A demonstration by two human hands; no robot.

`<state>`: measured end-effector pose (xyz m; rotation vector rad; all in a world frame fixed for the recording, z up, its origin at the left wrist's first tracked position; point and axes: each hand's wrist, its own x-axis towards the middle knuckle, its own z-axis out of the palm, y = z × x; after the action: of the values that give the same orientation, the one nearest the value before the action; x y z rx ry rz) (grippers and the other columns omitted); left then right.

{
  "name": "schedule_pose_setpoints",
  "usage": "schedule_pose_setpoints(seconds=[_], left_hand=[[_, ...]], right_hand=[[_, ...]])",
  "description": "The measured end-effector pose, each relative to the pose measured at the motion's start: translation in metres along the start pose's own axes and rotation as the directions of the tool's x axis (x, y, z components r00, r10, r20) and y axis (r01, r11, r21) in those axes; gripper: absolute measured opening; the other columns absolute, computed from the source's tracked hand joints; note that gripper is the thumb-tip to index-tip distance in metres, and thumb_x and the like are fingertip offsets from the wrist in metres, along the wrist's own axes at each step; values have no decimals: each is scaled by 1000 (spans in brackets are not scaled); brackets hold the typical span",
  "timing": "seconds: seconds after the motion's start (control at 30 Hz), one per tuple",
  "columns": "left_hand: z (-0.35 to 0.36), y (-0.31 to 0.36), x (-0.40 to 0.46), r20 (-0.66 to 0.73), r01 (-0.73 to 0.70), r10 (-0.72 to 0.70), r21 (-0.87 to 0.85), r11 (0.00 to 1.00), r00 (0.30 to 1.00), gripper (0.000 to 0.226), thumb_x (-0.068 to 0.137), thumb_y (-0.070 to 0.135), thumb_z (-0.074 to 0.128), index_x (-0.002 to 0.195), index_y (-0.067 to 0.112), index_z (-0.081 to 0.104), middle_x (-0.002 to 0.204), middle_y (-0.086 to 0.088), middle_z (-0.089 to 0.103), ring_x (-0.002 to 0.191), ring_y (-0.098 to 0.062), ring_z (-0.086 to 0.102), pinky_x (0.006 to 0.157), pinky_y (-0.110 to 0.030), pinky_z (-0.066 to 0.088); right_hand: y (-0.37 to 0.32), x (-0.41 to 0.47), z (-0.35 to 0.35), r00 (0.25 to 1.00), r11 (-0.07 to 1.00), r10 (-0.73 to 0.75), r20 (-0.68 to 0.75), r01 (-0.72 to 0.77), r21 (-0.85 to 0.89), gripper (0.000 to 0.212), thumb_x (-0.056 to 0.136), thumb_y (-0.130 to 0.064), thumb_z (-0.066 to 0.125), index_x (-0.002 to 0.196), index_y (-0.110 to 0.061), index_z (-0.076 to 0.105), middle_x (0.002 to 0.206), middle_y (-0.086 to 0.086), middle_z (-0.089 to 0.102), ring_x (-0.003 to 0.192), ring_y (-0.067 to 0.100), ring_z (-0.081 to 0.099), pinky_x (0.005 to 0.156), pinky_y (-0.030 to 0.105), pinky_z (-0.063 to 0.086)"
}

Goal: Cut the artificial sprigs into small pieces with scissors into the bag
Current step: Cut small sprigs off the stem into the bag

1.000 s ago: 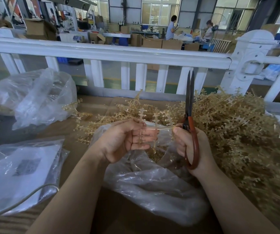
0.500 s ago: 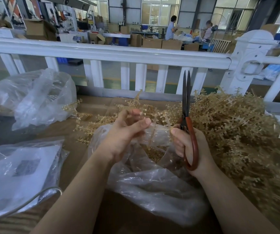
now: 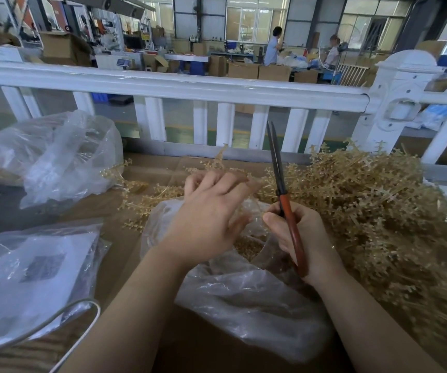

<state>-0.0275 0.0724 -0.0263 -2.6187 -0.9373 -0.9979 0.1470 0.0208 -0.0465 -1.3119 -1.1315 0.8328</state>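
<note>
A big heap of tan artificial sprigs (image 3: 373,211) covers the right side of the cardboard-covered table. A clear plastic bag (image 3: 246,297) lies open in front of me, with small cut pieces (image 3: 248,244) visible in its mouth. My right hand (image 3: 300,238) grips red-handled scissors (image 3: 284,197), blades closed and pointing up. My left hand (image 3: 209,216) hovers palm-down over the bag's mouth, fingers spread and reaching toward the sprigs beyond it; it holds nothing that I can see.
A white railing (image 3: 190,84) runs along the table's far edge. Crumpled clear bags (image 3: 52,154) sit at the left, and a flat bagged packet (image 3: 28,275) with a grey cable (image 3: 55,319) lies at the near left. Two people work far behind.
My left hand let go of the sprig it held, turned palm-down and moved forward toward the pile. The scissors in my right hand tilted slightly left.
</note>
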Motion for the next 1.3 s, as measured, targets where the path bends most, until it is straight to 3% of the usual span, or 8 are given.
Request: schedule_pose_setpoints(seconds=[0.17, 0.3, 0.4, 0.53, 0.7, 0.83, 1.0, 1.3], left_hand=[[4, 9, 3, -121, -10, 22, 100, 995, 992, 11, 77, 17, 80, 82, 23, 73, 100, 4, 64, 96, -25, 55, 83, -37, 28], [5, 13, 5, -229, 333, -394, -264, 905, 890, 9, 79, 12, 81, 75, 18, 75, 80, 6, 56, 70, -9, 52, 64, -20, 41], [3, 8, 7, -27, 553, -756, -665, 502, 654, 11, 83, 24, 78, 75, 25, 71, 65, 12, 63, 58, 1, 56, 57, -9, 41], [-1, 3, 9, 339, 414, -809, -901, -132, 480, 15, 83, 19, 77, 78, 8, 69, 51, 7, 54, 46, -3, 46, 48, -16, 46], [2, 8, 10, 562, 339, -713, -826, -451, 420, 14, 78, 20, 78, 84, 9, 70, 56, 3, 59, 47, -3, 54, 49, -15, 51], [9, 14, 9, 592, 404, -679, -802, -441, 433, 18, 78, 22, 78, 83, 7, 68, 56, 0, 62, 50, -7, 58, 50, -16, 53], [16, 17, 9, 501, 364, -696, -862, -352, 514, 36, 85, 14, 73, 86, 17, 37, 59, -3, 63, 50, -12, 59, 46, -21, 49], [20, 29, 5, 234, 358, -606, -929, 91, 760, 24, 92, 3, 65, 85, 11, 44, 67, -8, 61, 52, -15, 61, 45, -25, 50]], right_hand=[[0, 0, 3, 998, 1000, 10, -66, -11, -17, 35, 89, -12, 75, 65, -38, 75, 55, -13, 62, 46, -4, 54, 45, 9, 39], [-2, 0, 1, 990, 995, 1, -140, 13, 99, 27, 87, -15, 77, 69, -35, 78, 61, -11, 67, 51, -2, 58, 47, 10, 43], [1, 0, -3, 987, 986, 12, -158, 14, 163, 19, 86, -15, 78, 71, -27, 76, 59, -11, 64, 50, 0, 57, 47, 10, 43], [3, -2, -3, 994, 996, -11, -110, 20, 85, 11, 86, -20, 79, 77, -22, 71, 55, -12, 58, 45, 0, 52, 44, 9, 39], [2, -5, -1, 996, 998, -66, -65, 65, -15, 13, 87, -22, 79, 77, -19, 70, 51, -14, 57, 42, -3, 50, 43, 7, 37], [0, -5, -1, 996, 998, -65, -53, 64, -12, 13, 86, -22, 79, 77, -19, 70, 54, -12, 60, 46, -4, 53, 46, 8, 40], [-1, -6, 0, 998, 999, -48, -51, 48, 5, 9, 88, -19, 78, 84, -14, 71, 56, -5, 63, 40, -2, 51, 42, 9, 38], [-1, -8, 2, 998, 998, -53, -21, 52, -25, 30, 76, -49, 75, 80, -20, 73, 59, 1, 65, 49, 7, 60, 52, 18, 48]])
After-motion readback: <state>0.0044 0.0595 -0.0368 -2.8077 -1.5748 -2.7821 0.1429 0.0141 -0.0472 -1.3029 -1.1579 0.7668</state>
